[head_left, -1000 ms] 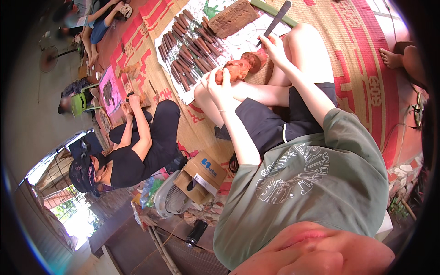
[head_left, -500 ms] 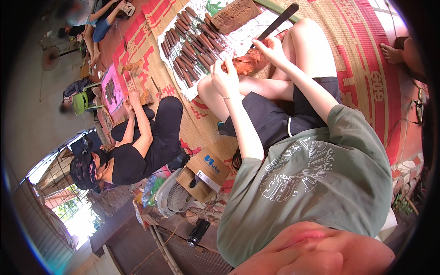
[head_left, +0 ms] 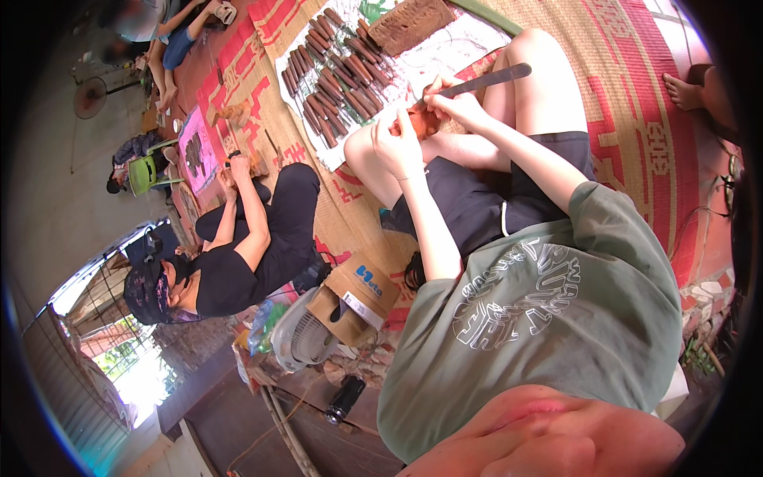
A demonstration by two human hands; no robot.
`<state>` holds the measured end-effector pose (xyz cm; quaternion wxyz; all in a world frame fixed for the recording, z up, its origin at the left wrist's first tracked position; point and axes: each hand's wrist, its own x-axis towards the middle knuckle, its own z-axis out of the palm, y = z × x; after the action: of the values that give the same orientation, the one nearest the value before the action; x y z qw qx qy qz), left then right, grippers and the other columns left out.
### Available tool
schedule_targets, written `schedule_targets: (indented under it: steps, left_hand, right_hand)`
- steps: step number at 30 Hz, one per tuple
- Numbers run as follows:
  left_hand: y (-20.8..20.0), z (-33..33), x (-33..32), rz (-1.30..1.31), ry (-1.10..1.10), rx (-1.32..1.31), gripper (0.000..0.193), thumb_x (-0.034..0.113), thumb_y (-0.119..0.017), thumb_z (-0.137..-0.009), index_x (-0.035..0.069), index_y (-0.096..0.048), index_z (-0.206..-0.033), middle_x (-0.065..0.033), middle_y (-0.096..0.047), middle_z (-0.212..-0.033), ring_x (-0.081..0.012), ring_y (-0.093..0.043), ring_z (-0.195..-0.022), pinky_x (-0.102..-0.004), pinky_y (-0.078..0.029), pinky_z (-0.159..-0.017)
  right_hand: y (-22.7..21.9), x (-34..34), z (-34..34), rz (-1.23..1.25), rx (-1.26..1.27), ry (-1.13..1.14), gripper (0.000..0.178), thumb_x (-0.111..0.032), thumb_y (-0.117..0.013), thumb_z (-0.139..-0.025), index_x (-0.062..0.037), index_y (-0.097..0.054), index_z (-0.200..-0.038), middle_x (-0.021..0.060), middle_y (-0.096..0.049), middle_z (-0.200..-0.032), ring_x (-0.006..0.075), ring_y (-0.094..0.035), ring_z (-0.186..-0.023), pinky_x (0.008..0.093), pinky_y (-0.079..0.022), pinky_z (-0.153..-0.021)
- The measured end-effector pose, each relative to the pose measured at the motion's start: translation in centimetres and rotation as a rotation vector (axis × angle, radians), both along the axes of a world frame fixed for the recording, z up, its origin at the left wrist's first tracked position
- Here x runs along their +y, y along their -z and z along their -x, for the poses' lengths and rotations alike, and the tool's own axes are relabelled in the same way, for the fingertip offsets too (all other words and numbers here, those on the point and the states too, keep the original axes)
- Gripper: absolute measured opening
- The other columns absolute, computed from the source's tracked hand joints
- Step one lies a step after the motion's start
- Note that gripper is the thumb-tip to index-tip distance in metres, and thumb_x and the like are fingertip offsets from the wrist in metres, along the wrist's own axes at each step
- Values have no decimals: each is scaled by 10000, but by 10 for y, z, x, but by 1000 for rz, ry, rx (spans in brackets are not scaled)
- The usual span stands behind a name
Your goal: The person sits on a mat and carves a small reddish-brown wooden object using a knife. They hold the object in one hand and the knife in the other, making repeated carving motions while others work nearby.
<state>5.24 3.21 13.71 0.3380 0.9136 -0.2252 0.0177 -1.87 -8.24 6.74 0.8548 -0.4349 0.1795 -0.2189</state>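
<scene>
A reddish-brown carved wooden piece (head_left: 425, 122) sits between my hands, above my crossed legs. My left hand (head_left: 397, 147) is closed at its left side, fingertips gripping its edge. My right hand (head_left: 458, 103) wraps round a long, dark, flat-handled carving tool (head_left: 501, 77). The handle's rounded end sticks out past my knee, and the tool's tip is by the wood, partly covered by my fingers. The far side of the piece is hidden by my hands.
Several wooden-handled tools (head_left: 342, 79) lie in rows on a white sheet (head_left: 326, 155) beyond my knee, beside a brown block (head_left: 409, 25). A co-worker in black (head_left: 230, 274) sits on the left. Behind are a cardboard box (head_left: 354, 298) and a grey fan (head_left: 300, 338).
The dark tool has swung from pointing up and away to lying flatter toward the right. My right hand has moved slightly nearer and left, covering more of the wood.
</scene>
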Motion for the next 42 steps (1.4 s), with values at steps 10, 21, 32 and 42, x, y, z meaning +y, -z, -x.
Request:
schedule_targets:
  steps: [10,21,32,42]
  left_hand:
    - [7,1,-1,105,-32,-91,322,201,-710,-727,-39,-521,-625,-131,-548,-626,-229,-519,-567,-331,-434,-551]
    - [7,3,-8,64,-29,-116,243,178,-709,-717,-5,-559,-660,-117,-543,-624,-246,-531,-584,-350,-439,-557]
    - [11,-2,5,69,-29,-160,273,171,-701,-717,6,-510,-615,-107,-521,-618,-260,-523,-575,-360,-430,-538]
    - [11,2,-3,90,-9,-138,141,181,-695,-723,61,-647,-781,-64,-521,-642,-228,-526,-597,-350,-436,-541]
  right_hand:
    - [6,15,-4,-34,-2,14,137,-82,-617,-804,-48,-503,-735,25,-556,-652,43,-461,-506,171,-350,-444]
    - [15,9,-6,-25,9,56,147,-91,-646,-763,-62,-523,-688,-8,-525,-639,48,-452,-535,194,-357,-473]
    - [15,12,-9,-39,18,50,155,-69,-609,-762,-74,-475,-685,-17,-505,-646,42,-441,-542,197,-343,-465]
    - [24,6,-6,123,-100,43,130,-80,-588,-782,-51,-467,-742,1,-528,-694,64,-499,-617,213,-409,-536]
